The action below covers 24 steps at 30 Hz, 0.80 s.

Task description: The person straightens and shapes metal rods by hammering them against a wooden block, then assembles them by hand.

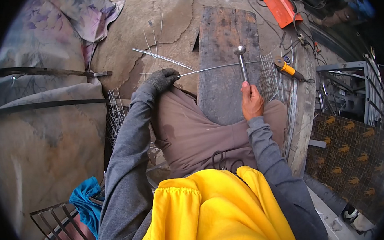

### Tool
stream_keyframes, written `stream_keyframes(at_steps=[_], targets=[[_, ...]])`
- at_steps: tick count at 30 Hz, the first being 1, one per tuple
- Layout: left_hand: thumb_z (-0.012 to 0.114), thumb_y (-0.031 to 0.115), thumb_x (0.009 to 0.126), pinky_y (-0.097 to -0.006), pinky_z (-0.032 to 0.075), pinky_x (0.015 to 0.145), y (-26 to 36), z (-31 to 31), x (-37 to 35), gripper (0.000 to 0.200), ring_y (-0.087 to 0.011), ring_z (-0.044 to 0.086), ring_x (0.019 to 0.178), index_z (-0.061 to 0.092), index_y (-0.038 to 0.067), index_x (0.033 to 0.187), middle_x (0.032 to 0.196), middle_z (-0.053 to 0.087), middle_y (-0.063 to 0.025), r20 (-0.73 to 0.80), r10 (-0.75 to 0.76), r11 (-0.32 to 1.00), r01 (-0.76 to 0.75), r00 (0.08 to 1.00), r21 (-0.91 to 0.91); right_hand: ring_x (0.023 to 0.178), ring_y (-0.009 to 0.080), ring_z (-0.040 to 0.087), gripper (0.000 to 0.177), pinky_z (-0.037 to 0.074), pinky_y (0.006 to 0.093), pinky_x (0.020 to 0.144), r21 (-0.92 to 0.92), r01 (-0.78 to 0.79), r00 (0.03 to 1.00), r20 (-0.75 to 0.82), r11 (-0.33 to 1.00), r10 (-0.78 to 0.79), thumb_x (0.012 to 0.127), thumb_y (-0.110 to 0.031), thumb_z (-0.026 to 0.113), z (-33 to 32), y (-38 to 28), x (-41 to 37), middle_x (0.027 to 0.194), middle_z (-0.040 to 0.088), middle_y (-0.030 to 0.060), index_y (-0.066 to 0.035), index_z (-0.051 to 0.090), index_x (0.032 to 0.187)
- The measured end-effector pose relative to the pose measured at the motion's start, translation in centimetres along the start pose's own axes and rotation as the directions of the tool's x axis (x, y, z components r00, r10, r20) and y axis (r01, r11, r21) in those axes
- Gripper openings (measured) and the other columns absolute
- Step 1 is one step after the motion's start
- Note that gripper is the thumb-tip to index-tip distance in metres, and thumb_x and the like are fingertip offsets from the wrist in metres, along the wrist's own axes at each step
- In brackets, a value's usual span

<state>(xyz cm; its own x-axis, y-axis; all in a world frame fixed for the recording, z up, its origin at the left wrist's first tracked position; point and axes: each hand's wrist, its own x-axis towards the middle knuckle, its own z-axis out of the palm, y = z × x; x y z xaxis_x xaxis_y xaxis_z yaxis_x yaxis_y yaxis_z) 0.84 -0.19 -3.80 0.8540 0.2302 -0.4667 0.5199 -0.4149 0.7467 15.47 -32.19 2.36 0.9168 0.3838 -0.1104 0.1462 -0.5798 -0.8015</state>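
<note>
My left hand (162, 80), in a dark grey glove, is closed on one end of a thin metal rod (219, 67). The rod runs right across a worn wooden board (226, 36) and passes by the hammer's shaft toward the wire mesh. Bare and wrapped round a metal ball-headed hammer (241, 62), my right hand (252, 101) is over the board's right side. The hammer's round head points away from me, above the rod. Whether the head touches the board I cannot tell.
A yellow angle grinder (288, 69) lies on wire mesh (272, 80) at the right. Loose rods (162, 58) are on the concrete at the upper left. An orange box (281, 9) with cables stands at the upper right. A patterned panel (348, 162) is at the lower right.
</note>
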Motion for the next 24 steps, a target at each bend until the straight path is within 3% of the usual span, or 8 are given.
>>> stream_keyframes(at_steps=[2,5,9,11,14,17,20,24], targets=[[0.060,0.027,0.093,-0.0332,0.047,0.092,-0.1,0.1,0.0,0.029,-0.0207,0.063,0.101,0.066,0.009,0.114,0.108,0.069,-0.0090,-0.028,0.010,0.999,-0.009,1.000,0.050,0.074,0.0393,0.062,0.055,0.046,0.0459,0.068,-0.145,-0.006,0.999,0.051,0.989,0.014,0.097,-0.055,0.046,0.2,1.5,0.6,0.077,0.063,0.0200,-0.002,0.062,0.090],[0.059,0.028,0.093,-0.0346,0.047,0.093,0.0,0.3,0.1,0.028,-0.0235,0.063,0.106,0.066,0.010,0.114,0.112,0.068,-0.0099,-0.048,0.063,0.992,-0.057,0.997,0.113,0.075,0.0423,0.060,0.058,0.045,0.0479,0.069,-0.220,-0.072,0.987,0.125,0.973,0.101,0.097,-0.056,0.044,-0.3,1.8,1.2,0.079,0.063,0.0221,-0.001,0.060,0.088],[0.057,0.029,0.094,-0.0357,0.047,0.095,0.6,0.0,-0.4,0.029,-0.0259,0.062,0.109,0.066,0.011,0.114,0.115,0.067,-0.0100,-0.025,0.013,0.988,-0.009,1.000,0.154,0.076,0.0444,0.059,0.061,0.044,0.0495,0.070,-0.084,-0.066,0.996,0.058,0.994,0.071,0.097,-0.058,0.042,-0.1,1.0,0.1,0.079,0.062,0.0234,-0.001,0.057,0.084],[0.056,0.031,0.094,-0.0363,0.046,0.095,0.2,0.2,-0.1,0.030,-0.0270,0.062,0.108,0.066,0.011,0.114,0.115,0.067,-0.0098,-0.033,0.029,0.991,-0.024,0.999,0.129,0.076,0.0453,0.059,0.062,0.044,0.0503,0.069,-0.250,0.005,0.996,0.088,0.968,0.018,0.097,-0.059,0.041,0.3,2.2,0.2,0.077,0.061,0.0238,-0.001,0.056,0.082],[0.056,0.030,0.094,-0.0361,0.047,0.094,0.2,0.4,0.0,0.030,-0.0264,0.062,0.107,0.066,0.011,0.114,0.115,0.067,-0.0102,-0.071,0.064,0.977,-0.048,0.995,0.206,0.077,0.0460,0.059,0.060,0.043,0.0512,0.069,-0.222,-0.035,0.983,0.167,0.974,0.073,0.097,-0.058,0.042,-0.3,2.0,0.9,0.077,0.061,0.0244,-0.001,0.056,0.081],[0.056,0.030,0.094,-0.0356,0.047,0.094,0.2,0.3,0.0,0.030,-0.0257,0.062,0.108,0.066,0.010,0.115,0.115,0.067,-0.0105,-0.029,0.031,0.989,-0.026,0.999,0.147,0.077,0.0473,0.058,0.060,0.043,0.0521,0.068,-0.186,0.031,0.994,0.107,0.982,-0.011,0.097,-0.058,0.042,0.3,1.7,-0.2,0.078,0.061,0.0250,-0.001,0.056,0.081],[0.056,0.029,0.094,-0.0349,0.047,0.095,0.0,0.5,0.0,0.030,-0.0254,0.062,0.108,0.065,0.009,0.115,0.114,0.067,-0.0105,-0.046,0.045,0.991,-0.039,0.998,0.130,0.077,0.0478,0.058,0.059,0.043,0.0527,0.068,-0.274,-0.025,0.974,0.212,0.961,0.086,0.097,-0.057,0.042,0.9,1.9,-0.2,0.078,0.061,0.0250,-0.001,0.055,0.081],[0.056,0.028,0.095,-0.0352,0.047,0.094,-0.5,0.8,0.3,0.030,-0.0261,0.062,0.107,0.065,0.008,0.114,0.114,0.067,-0.0103,-0.083,0.048,0.990,-0.037,0.995,0.133,0.077,0.0481,0.058,0.059,0.043,0.0531,0.068,-0.183,-0.005,0.982,0.186,0.983,0.039,0.097,-0.057,0.042,1.1,1.4,-0.4,0.078,0.062,0.0250,-0.001,0.056,0.081]])
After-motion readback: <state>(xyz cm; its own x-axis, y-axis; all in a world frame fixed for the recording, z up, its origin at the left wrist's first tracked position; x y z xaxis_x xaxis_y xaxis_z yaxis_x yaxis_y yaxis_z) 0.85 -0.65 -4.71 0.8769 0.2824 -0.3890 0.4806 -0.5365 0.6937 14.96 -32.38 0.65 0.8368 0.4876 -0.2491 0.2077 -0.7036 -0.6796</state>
